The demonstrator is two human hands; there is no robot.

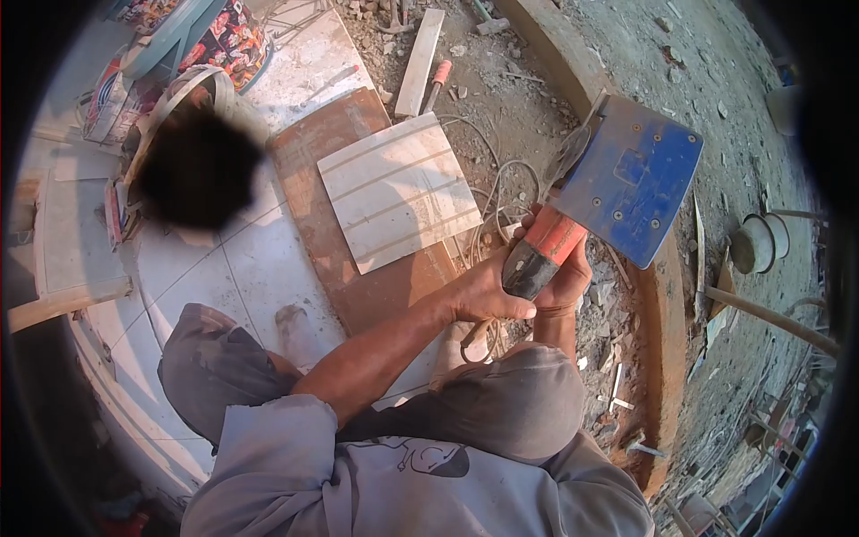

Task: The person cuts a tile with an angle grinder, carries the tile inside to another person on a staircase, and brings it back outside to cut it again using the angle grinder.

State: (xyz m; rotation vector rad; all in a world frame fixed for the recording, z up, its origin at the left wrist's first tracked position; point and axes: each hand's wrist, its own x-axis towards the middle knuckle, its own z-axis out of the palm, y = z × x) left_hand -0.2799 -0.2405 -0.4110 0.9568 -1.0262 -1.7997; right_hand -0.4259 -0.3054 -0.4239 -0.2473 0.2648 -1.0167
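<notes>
My left hand (488, 288) is closed around the black rear end of a handheld circular saw (557, 237), thumb pointing toward the right hand. The saw has an orange body and a dusty blue base plate (640, 170), which faces up toward me. Part of a round disc shows at the plate's left edge. My right hand (573, 277) grips the saw's body from the right side; some of its fingers are hidden behind the tool. Left of the saw, a pale tile (398, 192) with several parallel grooves lies on a brown board (313, 170).
A cable (501, 183) loops across the rubble beside the tile. Ahead lie a pale strip (419, 63) and an orange-handled tool (438, 82). A raised edge (667, 358) curves along the right, with a metal pot (756, 243) beyond. White floor tiles (192, 286) lie left.
</notes>
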